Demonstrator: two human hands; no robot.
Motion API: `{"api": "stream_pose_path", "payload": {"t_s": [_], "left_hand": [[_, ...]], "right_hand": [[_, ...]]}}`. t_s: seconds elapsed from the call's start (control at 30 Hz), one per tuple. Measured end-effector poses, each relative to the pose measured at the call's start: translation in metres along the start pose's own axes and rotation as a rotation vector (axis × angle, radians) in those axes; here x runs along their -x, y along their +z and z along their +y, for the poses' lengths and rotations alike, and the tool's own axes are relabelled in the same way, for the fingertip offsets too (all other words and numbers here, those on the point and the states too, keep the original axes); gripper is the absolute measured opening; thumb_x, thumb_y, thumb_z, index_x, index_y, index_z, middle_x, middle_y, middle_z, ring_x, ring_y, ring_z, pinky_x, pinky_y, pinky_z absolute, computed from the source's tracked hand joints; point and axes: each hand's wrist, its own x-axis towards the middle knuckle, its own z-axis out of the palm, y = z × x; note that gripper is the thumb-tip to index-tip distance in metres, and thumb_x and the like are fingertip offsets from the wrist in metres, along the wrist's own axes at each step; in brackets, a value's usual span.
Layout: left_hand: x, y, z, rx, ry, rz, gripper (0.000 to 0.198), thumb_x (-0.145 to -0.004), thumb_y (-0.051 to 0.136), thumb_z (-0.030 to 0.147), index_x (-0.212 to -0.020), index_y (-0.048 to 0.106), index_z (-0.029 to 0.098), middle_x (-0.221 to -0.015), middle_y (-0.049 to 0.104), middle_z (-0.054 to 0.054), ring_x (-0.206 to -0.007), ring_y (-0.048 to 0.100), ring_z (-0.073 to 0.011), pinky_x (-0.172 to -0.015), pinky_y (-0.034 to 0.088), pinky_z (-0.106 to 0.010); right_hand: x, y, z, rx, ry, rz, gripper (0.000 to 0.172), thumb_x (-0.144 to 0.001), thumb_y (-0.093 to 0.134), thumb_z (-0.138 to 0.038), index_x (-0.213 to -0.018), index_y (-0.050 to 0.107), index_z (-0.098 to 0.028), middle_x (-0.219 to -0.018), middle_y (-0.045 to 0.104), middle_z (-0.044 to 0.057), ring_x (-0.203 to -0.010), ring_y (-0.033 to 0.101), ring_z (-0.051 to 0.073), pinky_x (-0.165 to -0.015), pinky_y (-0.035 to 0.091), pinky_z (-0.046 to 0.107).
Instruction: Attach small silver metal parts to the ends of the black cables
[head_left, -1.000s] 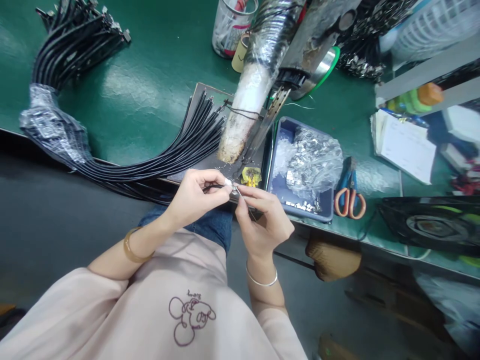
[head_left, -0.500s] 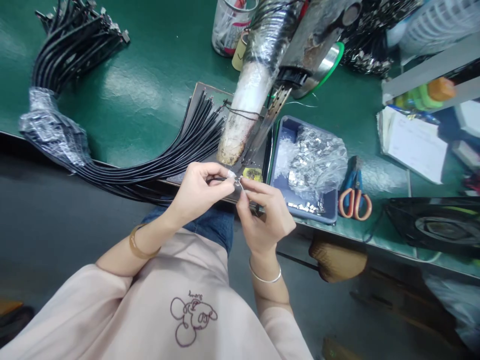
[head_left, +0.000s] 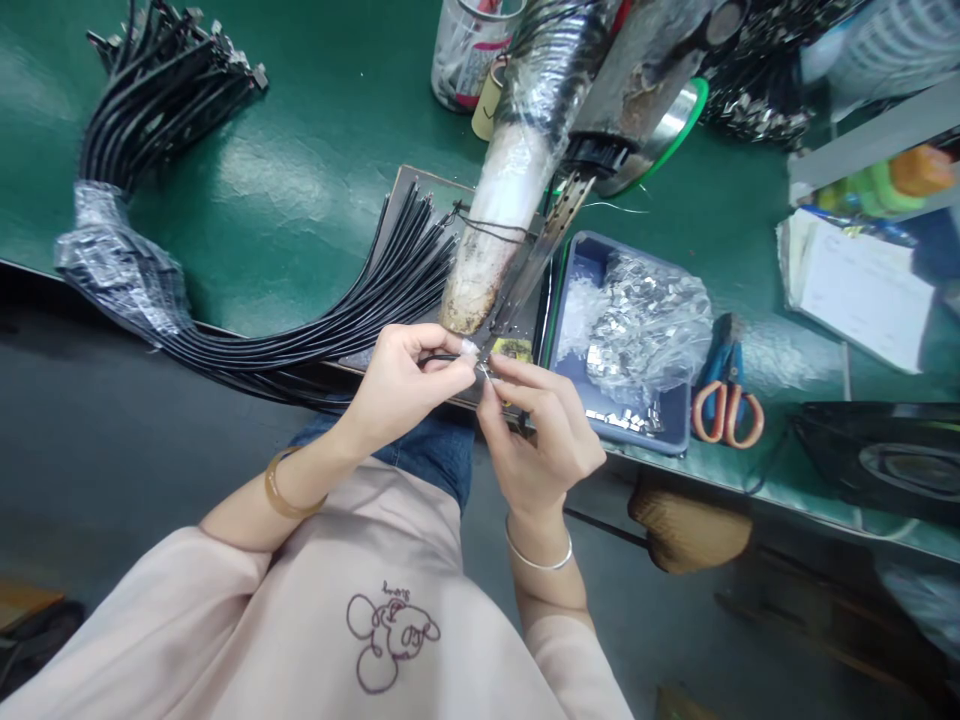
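Observation:
My left hand [head_left: 401, 385] is closed in a pinch on the end of a thin black cable [head_left: 439, 357] at the front edge of the green bench. My right hand [head_left: 541, 432] meets it from the right, thumb and forefinger pinched on a small silver metal piece [head_left: 484, 370] at the cable's tip. Both hands hover just in front of a dark work plate [head_left: 409, 190]. A fan of black cables [head_left: 352, 315] runs from that plate leftward into a plastic-wrapped bundle [head_left: 112, 265].
A blue tray [head_left: 600, 262] holding a clear bag of small metal clips [head_left: 645, 320] stands right of my hands. Orange-handled scissors [head_left: 724, 395] lie beyond it. A film-wrapped machine arm [head_left: 517, 180] slants down over the plate. A clear cup [head_left: 469, 45] stands at the back.
The hands have stayed pinched together on the cable tip and shifted slightly right and up in the view as the head moved; the fingers adjusted a little.

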Motion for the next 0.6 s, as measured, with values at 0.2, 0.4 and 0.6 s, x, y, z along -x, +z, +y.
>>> {"api": "stream_pose_path", "payload": {"t_s": [0.2, 0.4, 0.6], "left_hand": [[0.0, -0.0033, 0.0001, -0.016, -0.017, -0.041, 0.007, -0.06, 0.066, 0.019, -0.059, 0.07, 0.013, -0.052, 0.054, 0.002, -0.052, 0.041, -0.0076, -0.049, 0.033, -0.021], [0.0022, -0.0015, -0.0018, -0.017, 0.011, -0.053, 0.008, -0.062, 0.065, 0.018, -0.06, 0.069, 0.012, -0.054, 0.055, 0.001, -0.051, 0.036, -0.0059, -0.047, 0.028, -0.02], [0.0045, 0.0006, -0.0013, -0.019, 0.054, -0.047, 0.008, -0.066, 0.064, 0.018, -0.062, 0.068, 0.012, -0.053, 0.049, 0.004, -0.049, 0.031, -0.0048, -0.045, 0.025, -0.019]], "right_hand": [[0.0016, -0.0005, 0.0001, 0.011, -0.019, -0.023, 0.02, -0.086, 0.067, -0.007, -0.085, 0.059, -0.025, -0.098, 0.08, 0.003, -0.086, 0.077, 0.016, -0.076, 0.064, 0.028], [0.0026, 0.0014, 0.0008, 0.009, 0.016, 0.002, 0.019, -0.086, 0.069, -0.007, -0.09, 0.061, -0.025, -0.095, 0.079, 0.002, -0.085, 0.076, 0.015, -0.077, 0.063, 0.028], [0.0, 0.0021, -0.0009, 0.012, 0.022, 0.016, 0.021, -0.085, 0.071, -0.006, -0.092, 0.064, -0.025, -0.096, 0.078, 0.002, -0.085, 0.076, 0.015, -0.077, 0.062, 0.027]]}}
